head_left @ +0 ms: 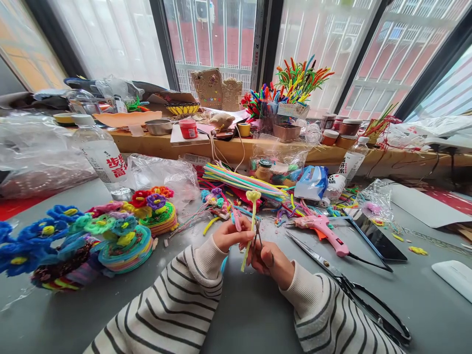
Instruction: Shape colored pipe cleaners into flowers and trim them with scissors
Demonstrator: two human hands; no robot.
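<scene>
My left hand point(231, 237) pinches a yellow pipe-cleaner stem point(250, 231) that stands nearly upright, topped with a small yellow looped head point(253, 195). My right hand point(271, 261) is closed around a small dark tool, probably small scissors or pliers point(259, 241), held against the stem. Both arms wear cream sleeves with dark stripes. A bundle of coloured pipe cleaners point(243, 182) lies just beyond the hands.
Finished pipe-cleaner flowers point(121, 236) and blue ones point(33, 246) sit at left. A pink glue gun point(322, 228), large black scissors point(354, 290) and a phone point(376, 238) lie at right. A water bottle point(101, 157), plastic bags and a cluttered wooden sill point(228, 147) stand behind.
</scene>
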